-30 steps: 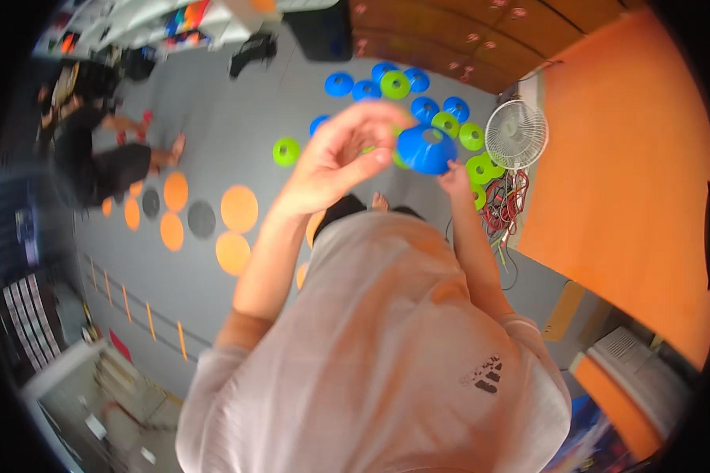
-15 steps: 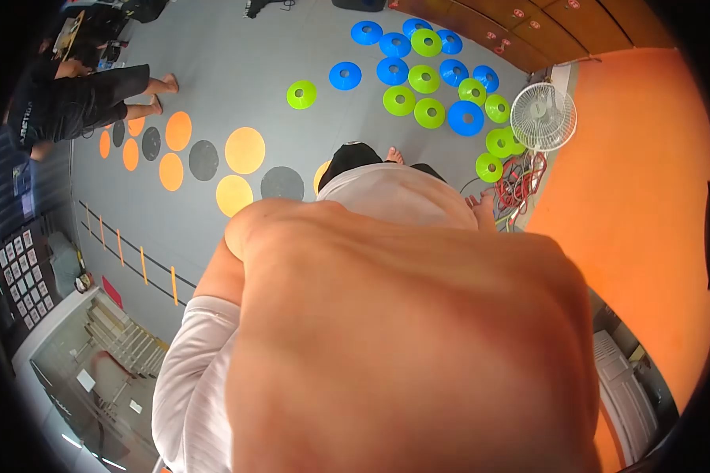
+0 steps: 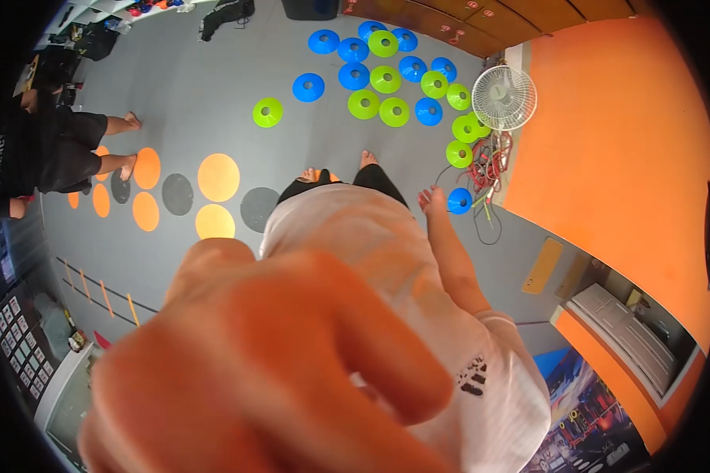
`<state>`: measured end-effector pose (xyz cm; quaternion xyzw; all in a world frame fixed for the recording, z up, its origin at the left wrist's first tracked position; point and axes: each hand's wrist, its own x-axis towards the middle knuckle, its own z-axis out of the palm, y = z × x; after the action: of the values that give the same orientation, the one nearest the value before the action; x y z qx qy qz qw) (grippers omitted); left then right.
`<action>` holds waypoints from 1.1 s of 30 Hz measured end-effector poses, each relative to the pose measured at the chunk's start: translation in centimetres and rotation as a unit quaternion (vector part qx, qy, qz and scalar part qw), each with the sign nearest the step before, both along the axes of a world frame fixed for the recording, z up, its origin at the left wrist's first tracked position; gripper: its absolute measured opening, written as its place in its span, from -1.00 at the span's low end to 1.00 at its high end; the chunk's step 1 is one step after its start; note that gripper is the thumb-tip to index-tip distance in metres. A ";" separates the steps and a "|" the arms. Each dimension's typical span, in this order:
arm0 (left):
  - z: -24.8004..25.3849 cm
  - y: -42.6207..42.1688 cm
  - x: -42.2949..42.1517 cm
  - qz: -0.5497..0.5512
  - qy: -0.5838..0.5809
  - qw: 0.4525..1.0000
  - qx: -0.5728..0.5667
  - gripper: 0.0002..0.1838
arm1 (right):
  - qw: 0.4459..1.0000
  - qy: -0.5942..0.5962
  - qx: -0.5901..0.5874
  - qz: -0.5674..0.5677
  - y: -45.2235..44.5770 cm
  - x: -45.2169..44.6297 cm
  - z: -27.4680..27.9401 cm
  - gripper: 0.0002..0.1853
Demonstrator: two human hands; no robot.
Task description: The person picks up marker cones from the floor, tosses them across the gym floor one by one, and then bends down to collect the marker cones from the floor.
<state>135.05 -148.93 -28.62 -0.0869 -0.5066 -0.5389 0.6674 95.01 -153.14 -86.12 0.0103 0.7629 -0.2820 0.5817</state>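
Observation:
My left hand [image 3: 268, 355] looms large and blurred right below the camera, its fingers curled in. Anything it holds is hidden. My right hand [image 3: 431, 200] hangs low beside my body with its fingers apart and nothing visible in them. Close to its right is a blue disc cone [image 3: 459, 201]; whether it lies flat on the floor I cannot tell. Further ahead, several blue disc cones [image 3: 308, 87] and green disc cones [image 3: 363, 104] lie scattered on the grey floor.
A white fan [image 3: 504, 98] stands by the orange wall [image 3: 607, 142], with tangled red cables [image 3: 491, 162] near it. Orange and dark floor dots [image 3: 218, 177] run left toward another person [image 3: 63, 150]. An agility ladder [image 3: 95, 290] lies at left.
My left hand has shifted down and left, uncovering my shirt and right arm. The view has turned slightly. A blue disc cone now shows beside my right hand; another, farther ahead, appears smaller.

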 end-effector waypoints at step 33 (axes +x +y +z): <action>-0.5 2.6 0.1 -0.409 0.146 0.887 0.156 -0.61 | 0.999 0.047 -0.007 0.005 4.9 -1.8 2.8 -0.59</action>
<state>135.18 -146.31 -29.16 -0.2594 -0.2321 -0.8174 0.4590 93.22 -148.24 -83.37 -0.0112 0.7876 -0.2842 0.5466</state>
